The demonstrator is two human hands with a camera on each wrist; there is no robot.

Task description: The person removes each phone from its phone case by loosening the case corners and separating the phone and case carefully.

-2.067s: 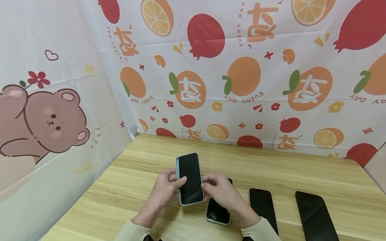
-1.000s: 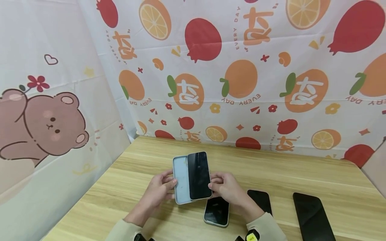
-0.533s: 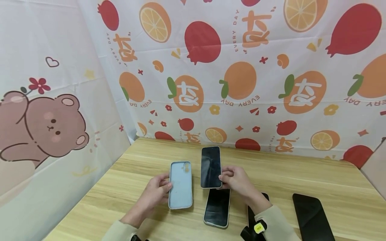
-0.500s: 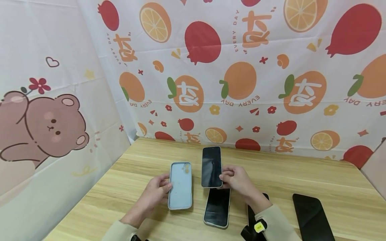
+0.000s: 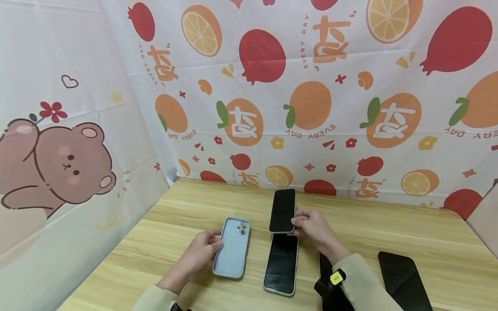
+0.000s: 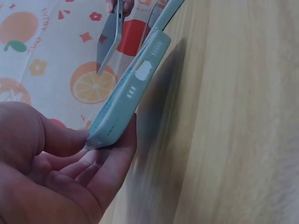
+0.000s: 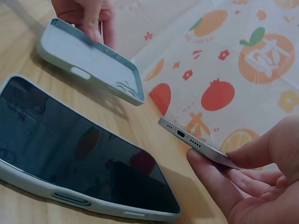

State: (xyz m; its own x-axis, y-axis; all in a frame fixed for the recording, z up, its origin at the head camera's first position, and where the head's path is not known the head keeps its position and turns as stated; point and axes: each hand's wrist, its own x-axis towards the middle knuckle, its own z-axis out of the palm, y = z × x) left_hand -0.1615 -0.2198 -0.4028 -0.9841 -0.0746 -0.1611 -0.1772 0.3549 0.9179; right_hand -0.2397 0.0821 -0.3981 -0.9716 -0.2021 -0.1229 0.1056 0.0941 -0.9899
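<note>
Left hand [image 5: 200,250]: thumb and fingers pinch the blue case [image 5: 231,248] by its left edge.
Right hand [image 5: 316,229]: thumb and fingers pinch the bare phone [image 5: 283,211] near its lower right corner.
Blue case: just right of the left hand; probably light, flexible; grip the rim.
Bare phone: just left of the right hand; likely stiff, slippery, fragile; grip the side edges.

Dark phone [image 5: 324,268], lower centre-right, head view: partly hidden by right sleeve [image 5: 363,283]. Outer phone [image 5: 404,276], lower right: cut off at bottom edge. Blue case [image 6: 124,107], left wrist view: side lettering illegible.
</note>
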